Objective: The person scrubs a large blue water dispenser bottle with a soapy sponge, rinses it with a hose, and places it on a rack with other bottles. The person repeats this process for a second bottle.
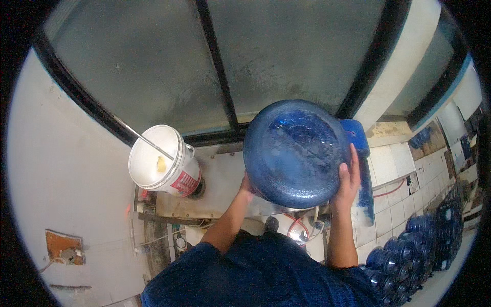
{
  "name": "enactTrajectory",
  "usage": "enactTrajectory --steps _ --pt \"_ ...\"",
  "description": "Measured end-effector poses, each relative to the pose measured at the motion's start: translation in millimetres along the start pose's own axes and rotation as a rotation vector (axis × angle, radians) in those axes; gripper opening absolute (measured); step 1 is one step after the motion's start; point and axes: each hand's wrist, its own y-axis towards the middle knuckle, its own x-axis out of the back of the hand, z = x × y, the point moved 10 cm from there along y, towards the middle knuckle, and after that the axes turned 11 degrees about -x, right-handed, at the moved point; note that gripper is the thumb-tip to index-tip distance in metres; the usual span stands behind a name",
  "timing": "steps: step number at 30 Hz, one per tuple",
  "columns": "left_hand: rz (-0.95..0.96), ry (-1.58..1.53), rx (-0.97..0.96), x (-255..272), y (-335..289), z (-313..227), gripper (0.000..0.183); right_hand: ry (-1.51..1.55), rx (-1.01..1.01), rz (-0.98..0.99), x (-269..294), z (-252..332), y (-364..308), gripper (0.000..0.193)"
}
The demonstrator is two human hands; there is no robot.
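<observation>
While both hands grip it, the large blue water jug (295,152) is held bottom-up above a metal work surface (220,179), its round base facing the camera and its neck hidden underneath. Judged from this posture, the step in hand is seating or lifting the inverted jug at a station below it; which of the two cannot be told.

Largest beyond the hands is the frosted window (215,56) with black frames, directly ahead of the jug. To the far right of the right hand, rows of matching blue jugs (419,245) stand on the tiled floor. To the left of the left hand, well apart from it, a white bucket (161,161) stands on the metal surface with a thin rod (146,139) leaning across its rim. Just beyond the right hand, a blue rectangular panel (358,138) shows behind the jug.

The right hand (348,179) is open-palmed and pressed flat against the jug's right wall, fingers extended upward. The left hand (246,187) clasps the lower left wall; only its knuckles and wrist show, so its exact finger position cannot be told.

The next move calls for even support from both sides, keeping the jug's axis vertical, since the neck and its target are out of sight below.
</observation>
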Motion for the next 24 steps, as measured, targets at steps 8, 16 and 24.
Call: enactTrajectory --steps 8,16,24 --pt "0.112 -0.183 0.150 3 -2 47 0.085 -0.099 0.009 0.106 -16 -62 26 0.056" --pt "-0.157 0.211 -0.145 80 5 -39 0.074 -0.161 -0.019 0.290 -39 -89 56 0.048" --pt "0.042 0.805 -0.557 -187 -29 -323 0.063 -1.475 -0.785 0.084 142 -280 252 0.038"
